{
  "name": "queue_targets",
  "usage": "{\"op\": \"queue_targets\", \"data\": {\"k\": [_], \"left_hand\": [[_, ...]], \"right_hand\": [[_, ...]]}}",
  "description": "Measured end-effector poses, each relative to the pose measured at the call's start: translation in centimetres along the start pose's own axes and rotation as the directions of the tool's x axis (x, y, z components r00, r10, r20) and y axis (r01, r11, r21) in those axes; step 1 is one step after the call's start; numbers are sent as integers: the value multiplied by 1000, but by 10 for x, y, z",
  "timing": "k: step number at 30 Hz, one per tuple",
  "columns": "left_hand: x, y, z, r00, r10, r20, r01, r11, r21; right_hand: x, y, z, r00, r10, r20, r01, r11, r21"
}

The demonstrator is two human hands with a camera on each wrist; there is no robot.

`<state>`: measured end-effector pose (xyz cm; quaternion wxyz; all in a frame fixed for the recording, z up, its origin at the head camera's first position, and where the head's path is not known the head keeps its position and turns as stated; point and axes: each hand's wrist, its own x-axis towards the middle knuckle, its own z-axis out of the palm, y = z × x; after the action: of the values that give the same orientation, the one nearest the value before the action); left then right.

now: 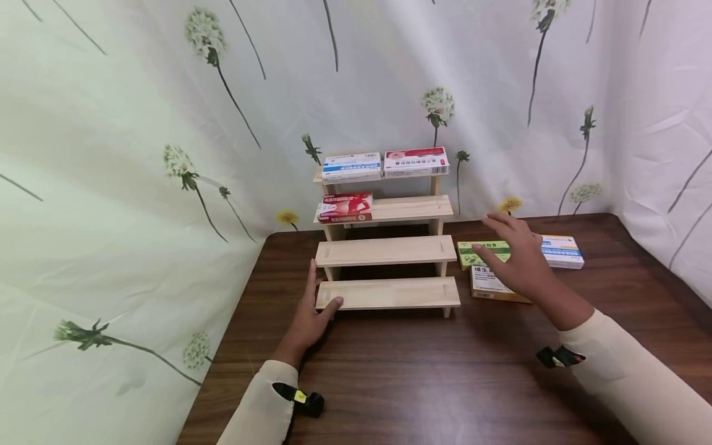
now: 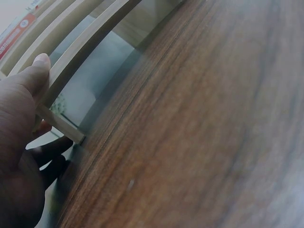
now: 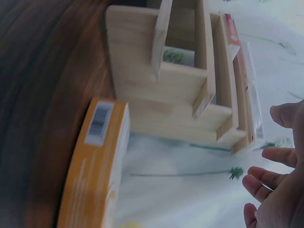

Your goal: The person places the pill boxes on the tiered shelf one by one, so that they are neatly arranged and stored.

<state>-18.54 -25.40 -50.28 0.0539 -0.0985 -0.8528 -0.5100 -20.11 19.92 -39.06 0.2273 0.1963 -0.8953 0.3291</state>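
A pale wooden stepped display rack (image 1: 387, 292) stands on the dark table. My left hand (image 1: 310, 318) holds the left end of its lowest step, thumb over the front corner and fingers along the side; the left wrist view shows the thumb (image 2: 39, 71) against the step. My right hand (image 1: 517, 256) hovers with spread fingers over medicine boxes right of the rack, holding nothing. Beneath it lie a green box (image 1: 483, 248), a white-and-orange box (image 1: 485, 279), its orange side (image 3: 92, 175) near in the right wrist view, and a white-and-blue box (image 1: 562, 252), all partly hidden.
On the top step lie a blue-and-white box (image 1: 351, 167) and a red-and-white box (image 1: 416, 162). A red box (image 1: 345, 207) lies at the left of the step below. Behind hangs a white curtain (image 1: 378, 80) with dandelion prints. The brown table (image 1: 400, 377) extends in front.
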Motion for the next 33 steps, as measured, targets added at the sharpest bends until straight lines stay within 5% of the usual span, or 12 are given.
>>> {"op": "queue_targets", "data": {"k": [18,33], "left_hand": [[-3,-1,-2,1000,-27,5,27,1000,11],[1,0,-1,999,-31,10,31,1000,-1]], "right_hand": [[-24,38,-16,983,127,134,-129,992,7],[-39,68,-20,932,189,310,-205,979,20]]}}
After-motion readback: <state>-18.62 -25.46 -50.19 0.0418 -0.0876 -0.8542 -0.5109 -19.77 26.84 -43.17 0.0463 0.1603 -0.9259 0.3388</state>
